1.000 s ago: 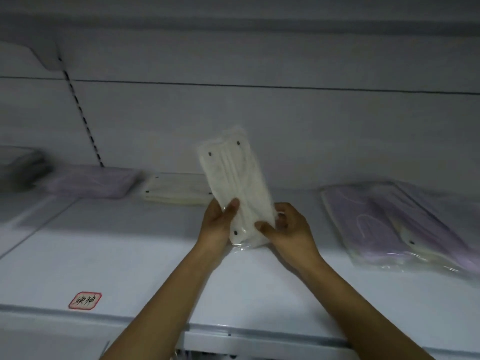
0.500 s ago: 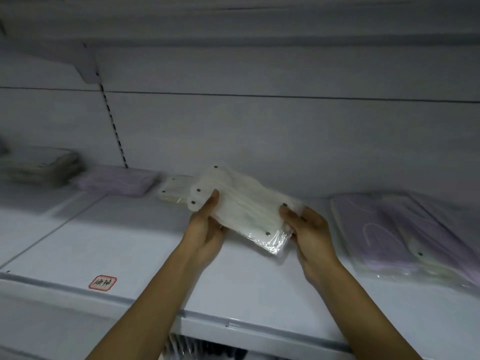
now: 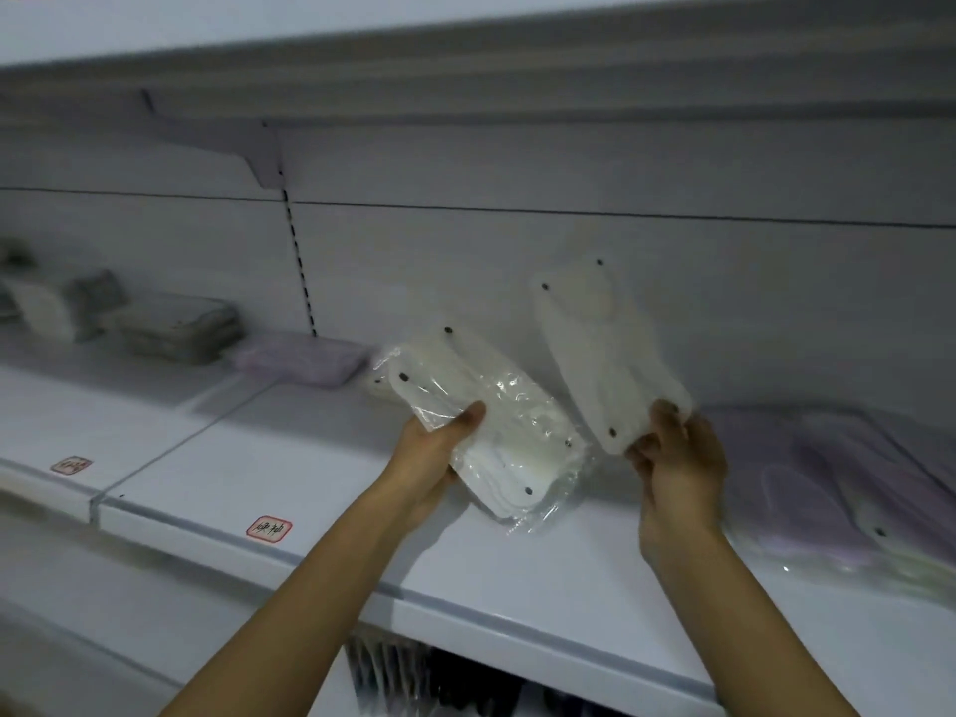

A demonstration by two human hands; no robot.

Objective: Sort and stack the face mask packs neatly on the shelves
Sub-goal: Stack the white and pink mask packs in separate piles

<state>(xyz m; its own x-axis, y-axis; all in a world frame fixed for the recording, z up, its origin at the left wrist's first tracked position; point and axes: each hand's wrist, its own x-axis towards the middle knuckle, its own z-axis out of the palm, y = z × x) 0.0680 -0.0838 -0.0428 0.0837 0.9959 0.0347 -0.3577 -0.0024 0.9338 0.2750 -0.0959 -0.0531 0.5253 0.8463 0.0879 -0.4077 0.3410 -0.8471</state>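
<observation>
The white mask pack (image 3: 491,432) at centre wears glossy, crinkled clear plastic film. At two o'clock from it, the other white mask pack (image 3: 610,364) looks matt and soft, like cloth. The shelf (image 3: 310,458) beneath is smooth, painted, faintly sheened.

From my remote feed I see two red-bordered handwritten labels (image 3: 269,528) (image 3: 71,465) stuck near the front edge, a slotted upright strip (image 3: 299,261) running up the pale back panel (image 3: 517,282), and a shelf bracket (image 3: 227,142) under the upper board (image 3: 465,59).
</observation>
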